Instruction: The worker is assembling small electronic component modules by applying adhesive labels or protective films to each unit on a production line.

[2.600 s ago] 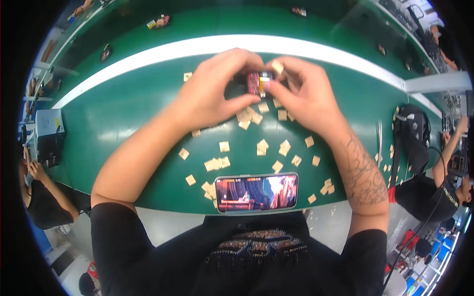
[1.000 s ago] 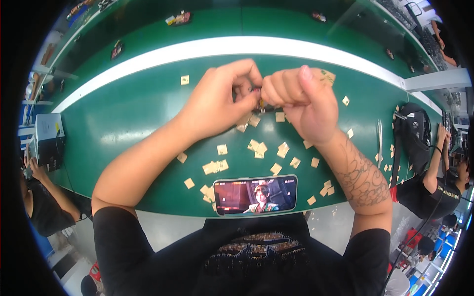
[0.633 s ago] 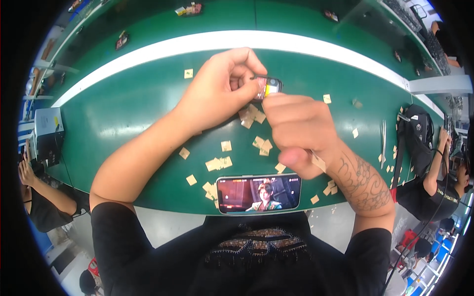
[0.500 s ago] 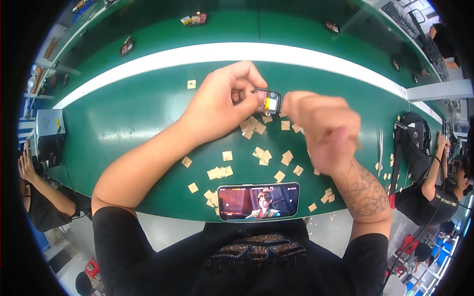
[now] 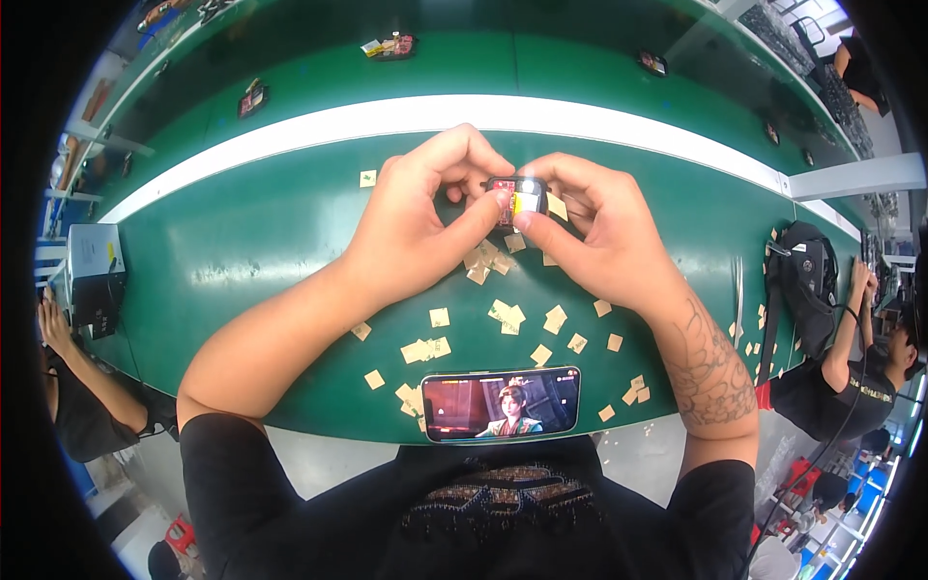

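Between my two hands is a small black-cased electronic device [image 5: 525, 202], its inside uncovered with a red circuit board, a yellow strip and a pale block. My left hand [image 5: 414, 220] grips its left side, thumb over the red board. On the opposite side my right hand [image 5: 607, 230] holds it too, with the thumb at the lower edge. A cream paper square [image 5: 557, 206] shows beside the right fingers; whether they hold it, I cannot tell. Below the device, several more squares [image 5: 488, 259] lie in a loose pile on the green table [image 5: 242, 261].
A phone [image 5: 502, 406] playing a video rests at the near edge, among scattered squares [image 5: 425, 349]. Metal tweezers [image 5: 739, 295] and a black bag [image 5: 810, 266] are on the right, a grey-black box [image 5: 97, 271] on the left. Similar devices [image 5: 394, 46] lie beyond the white rail [image 5: 464, 111].
My right hand, blurred and raised to the right of the device before, has come left onto it. The left hand keeps its grip. The view has shifted slightly.
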### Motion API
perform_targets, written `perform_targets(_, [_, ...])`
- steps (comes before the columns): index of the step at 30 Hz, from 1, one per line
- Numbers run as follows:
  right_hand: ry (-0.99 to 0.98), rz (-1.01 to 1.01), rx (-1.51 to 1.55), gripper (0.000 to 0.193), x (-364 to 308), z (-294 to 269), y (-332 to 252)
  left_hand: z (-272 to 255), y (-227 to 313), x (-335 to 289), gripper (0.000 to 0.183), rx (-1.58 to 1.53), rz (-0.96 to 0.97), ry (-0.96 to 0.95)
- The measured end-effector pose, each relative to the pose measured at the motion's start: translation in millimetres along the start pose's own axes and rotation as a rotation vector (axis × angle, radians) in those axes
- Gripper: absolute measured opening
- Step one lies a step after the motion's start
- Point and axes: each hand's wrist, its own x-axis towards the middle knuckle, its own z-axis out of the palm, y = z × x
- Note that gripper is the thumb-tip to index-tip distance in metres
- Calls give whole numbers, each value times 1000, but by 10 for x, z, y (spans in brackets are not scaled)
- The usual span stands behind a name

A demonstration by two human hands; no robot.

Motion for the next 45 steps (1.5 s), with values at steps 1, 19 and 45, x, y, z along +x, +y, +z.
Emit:
perform_targets(1, [-30, 72, -39, 19, 4, -28, -56, -12, 3, -3, 13, 1, 0, 3])
perform_targets(19, [-159, -76, -532, 21, 19, -121, -87, -30, 15, 40, 11, 88, -152, -168])
perform_targets(45, [164, -40, -182, 21, 39, -84, 144, 79, -196, 191, 15, 102, 131, 133])
